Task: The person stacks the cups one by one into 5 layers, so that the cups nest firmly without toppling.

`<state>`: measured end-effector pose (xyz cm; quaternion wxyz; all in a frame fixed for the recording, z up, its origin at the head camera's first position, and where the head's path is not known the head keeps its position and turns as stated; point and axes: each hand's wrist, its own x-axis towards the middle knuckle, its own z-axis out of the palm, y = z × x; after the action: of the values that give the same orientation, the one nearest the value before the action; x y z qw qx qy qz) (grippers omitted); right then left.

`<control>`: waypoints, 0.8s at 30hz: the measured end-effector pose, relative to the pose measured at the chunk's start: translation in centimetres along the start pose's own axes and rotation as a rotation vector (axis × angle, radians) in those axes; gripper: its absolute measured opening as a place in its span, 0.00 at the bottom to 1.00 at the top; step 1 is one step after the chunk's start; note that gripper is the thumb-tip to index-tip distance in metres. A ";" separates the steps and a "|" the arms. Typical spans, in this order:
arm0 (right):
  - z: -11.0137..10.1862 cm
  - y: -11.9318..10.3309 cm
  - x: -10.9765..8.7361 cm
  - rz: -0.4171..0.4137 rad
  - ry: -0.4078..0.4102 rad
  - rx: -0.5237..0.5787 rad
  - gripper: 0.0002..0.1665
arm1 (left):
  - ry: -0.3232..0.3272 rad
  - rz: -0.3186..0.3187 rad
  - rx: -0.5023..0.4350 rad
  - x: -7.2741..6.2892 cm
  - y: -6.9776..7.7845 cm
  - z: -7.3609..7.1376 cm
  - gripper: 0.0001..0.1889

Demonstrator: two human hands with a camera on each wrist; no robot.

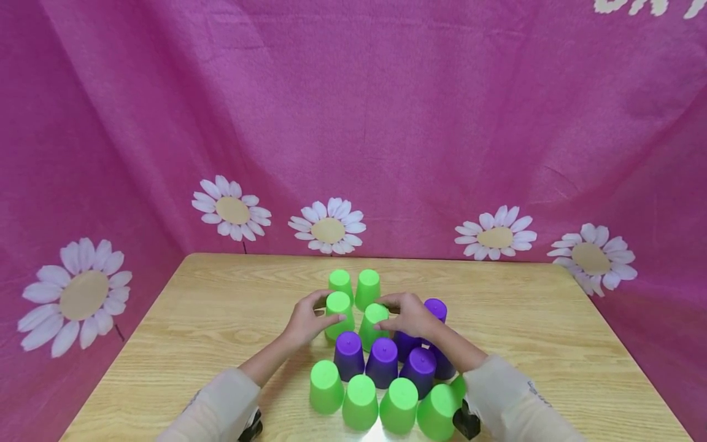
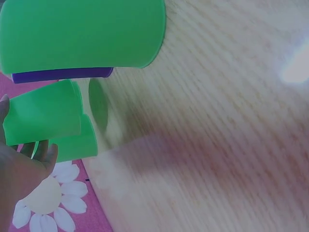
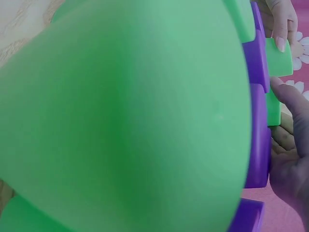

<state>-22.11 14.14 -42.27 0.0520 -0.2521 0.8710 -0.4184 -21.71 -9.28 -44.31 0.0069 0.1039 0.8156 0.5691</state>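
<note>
One green cup (image 1: 339, 306), upside down around the middle of the worktop (image 1: 221, 313), was grasped by the left hand (image 1: 308, 319), its thumb laid across the near side and its other fingers reaching behind. Just to its right a second green cup (image 1: 370, 323), also upside down, was held by the right hand (image 1: 413, 317) between thumb and fingers. Whether the rims of this pair touched the worktop or were slightly raised could not be told. Behind them, toward the far edge, two more green cups (image 1: 367, 288) stood bottom-up. On the near side ran a row of three purple cups (image 1: 382, 362), and further purple cups (image 1: 435, 308) stood toward the right edge, partly covered by the right forearm (image 1: 455, 347). Closest to the near edge came a front row of green cups (image 1: 360, 402), its right end partly hidden by the right sleeve (image 1: 513, 393). The handling seemed part-way along: every cup but the held pair stood outside either grasp, and letting go of those two was yet to be done; what else was left could not be judged. Past the far edge hung a pink cloth (image 1: 359, 123) with white daisies (image 1: 328, 230).
</note>
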 end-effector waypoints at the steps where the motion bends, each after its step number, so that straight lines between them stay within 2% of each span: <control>1: -0.1 0.0 0.0 -0.004 0.003 0.005 0.26 | 0.000 0.000 -0.004 0.1 0.1 0.0 0.24; 9: -1.1 -0.4 -0.2 -0.007 0.059 0.089 0.25 | 0.037 0.024 -0.063 0.9 1.0 0.1 0.23; 11: -1.4 -0.6 -0.3 0.002 0.075 0.104 0.26 | 0.031 0.026 -0.071 0.6 2.2 0.0 0.23; 16: -2.2 -1.3 -0.4 0.028 0.104 0.117 0.25 | 0.021 0.024 -0.092 1.0 3.1 -0.1 0.23; 18: -2.6 -1.5 -0.4 0.023 0.120 0.118 0.24 | 0.022 0.037 -0.106 1.4 2.7 0.0 0.23; 24: -3.6 -2.1 -0.3 0.035 0.154 0.134 0.23 | 0.017 0.067 -0.104 1.6 4.2 -0.3 0.23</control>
<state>-22.11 15.77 -38.41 0.0090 -0.1999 0.8467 -0.4930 -22.64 -7.91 -40.07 -0.0138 0.1259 0.7811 0.6114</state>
